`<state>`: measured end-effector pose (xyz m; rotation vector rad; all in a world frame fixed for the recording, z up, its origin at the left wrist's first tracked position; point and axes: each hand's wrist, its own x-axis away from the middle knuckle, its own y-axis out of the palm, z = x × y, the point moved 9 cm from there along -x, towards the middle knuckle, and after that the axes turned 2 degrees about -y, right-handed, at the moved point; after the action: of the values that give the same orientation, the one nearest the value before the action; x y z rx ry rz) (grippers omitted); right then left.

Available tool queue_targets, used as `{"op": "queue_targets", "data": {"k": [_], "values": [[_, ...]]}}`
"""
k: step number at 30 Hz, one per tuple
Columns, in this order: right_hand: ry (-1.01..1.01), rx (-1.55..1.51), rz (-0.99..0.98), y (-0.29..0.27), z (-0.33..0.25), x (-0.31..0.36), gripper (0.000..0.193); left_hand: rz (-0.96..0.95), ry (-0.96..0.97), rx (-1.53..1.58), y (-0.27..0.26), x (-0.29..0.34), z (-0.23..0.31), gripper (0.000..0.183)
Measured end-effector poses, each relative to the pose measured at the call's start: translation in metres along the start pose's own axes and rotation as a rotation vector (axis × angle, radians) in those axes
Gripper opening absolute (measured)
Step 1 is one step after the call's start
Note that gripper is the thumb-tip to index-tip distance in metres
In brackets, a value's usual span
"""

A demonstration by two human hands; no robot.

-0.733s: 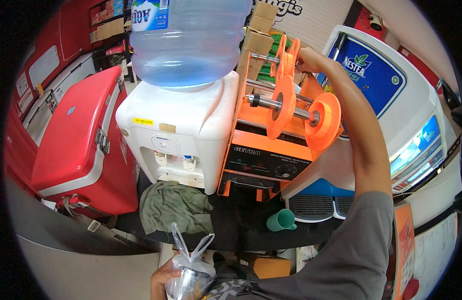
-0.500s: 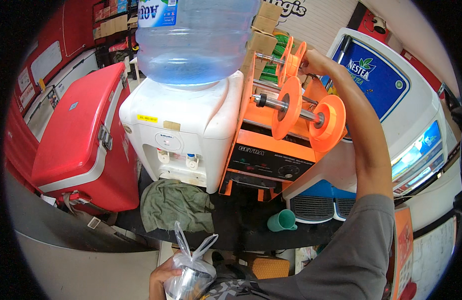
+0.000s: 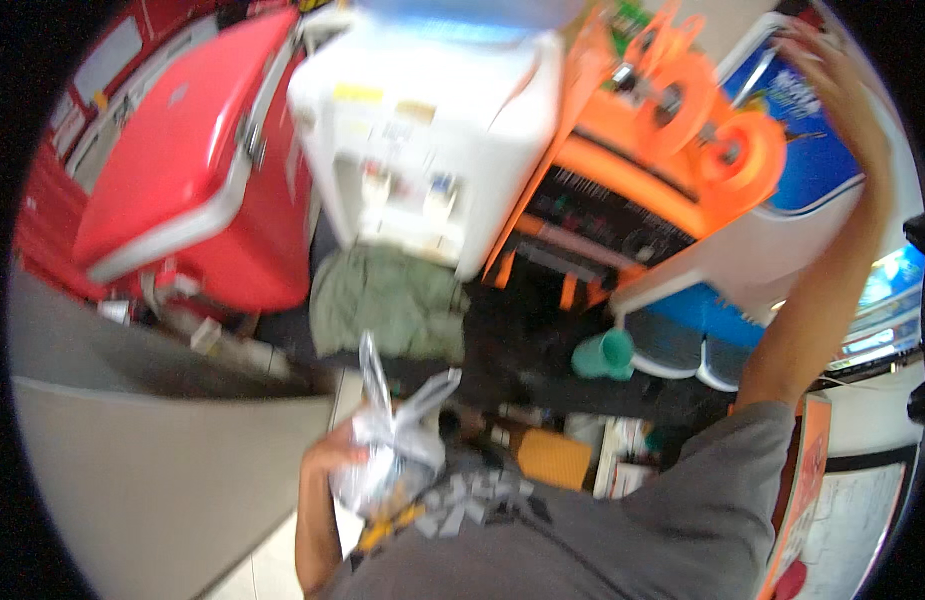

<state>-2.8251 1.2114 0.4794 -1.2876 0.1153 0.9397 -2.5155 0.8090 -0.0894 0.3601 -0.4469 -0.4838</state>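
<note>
Left hand [image 3: 329,455]: grip grasping the side of a clear bag [image 3: 390,462]
Clear bag: before the grey shirt [image 3: 622,545], handles upward, contents blurred
Right hand [image 3: 820,62]: raised near the drink machine [image 3: 717,257]; blurred, cannot tell its grip or contact
Tabletop [image 3: 527,345]: green cup [image 3: 604,356] right of a crumpled cloth [image 3: 387,305]
Orange machine [image 3: 647,190]: between water dispenser [image 3: 432,115] and drink machine

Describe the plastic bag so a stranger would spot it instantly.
Find the white water dispenser, then the crumpled green cloth in front of it. Just below the cloth in the picture, the left hand holds the plastic bag. Unlike the opaque cloth, it is whitish and see-through, with two strips sticking up.
</note>
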Motion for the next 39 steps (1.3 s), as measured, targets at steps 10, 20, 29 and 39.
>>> {"op": "queue_targets", "data": {"k": [10, 20, 29, 39], "values": [[0.325, -1.218, -0.75, 0.287, -0.383, 0.277, 0.032, 0.168, 0.078, 0.058, -0.019, 0.048, 0.002, 0.122], [0.153, -0.709, -0.251, 0.371, -0.479, 0.24, 0.065, 0.165, 0.011, 0.013, -0.013, 0.061, 0.002, 0.122], [0.143, -0.651, -0.52, 0.432, -0.551, 0.182, 0.036, 0.266, -0.069, 0.032, -0.021, 0.083, -0.015, 0.121], [0.165, -0.57, -0.426, 0.382, -0.428, 0.326, 0.022, 0.221, -0.189, -0.026, -0.022, 0.077, -0.008, 0.118]]}}
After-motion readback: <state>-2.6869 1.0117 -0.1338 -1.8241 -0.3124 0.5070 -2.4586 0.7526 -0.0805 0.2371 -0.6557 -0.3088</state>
